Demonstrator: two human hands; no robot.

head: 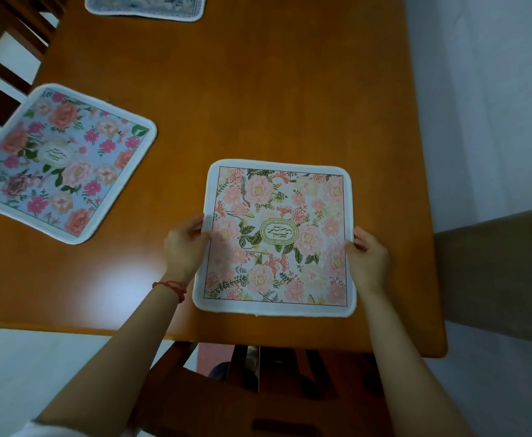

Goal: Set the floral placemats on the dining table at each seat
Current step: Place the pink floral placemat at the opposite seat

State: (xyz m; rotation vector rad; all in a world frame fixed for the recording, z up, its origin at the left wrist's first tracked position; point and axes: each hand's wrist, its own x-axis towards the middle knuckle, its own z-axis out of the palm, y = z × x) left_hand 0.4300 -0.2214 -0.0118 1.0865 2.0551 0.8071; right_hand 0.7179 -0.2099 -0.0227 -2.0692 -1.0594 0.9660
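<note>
Two mats down already; left hand and right hand pinch the pink placemat at the counter's near seat.

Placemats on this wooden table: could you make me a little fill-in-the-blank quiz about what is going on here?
1. The number of placemats in view on the table is ____.
2. The pink placemat is held at its sides by ____ hands.
3. The blue placemat lies to the ____ of the pink one.
4. A red string circles the ____ wrist.

Missing words: three; both; left; left
</note>
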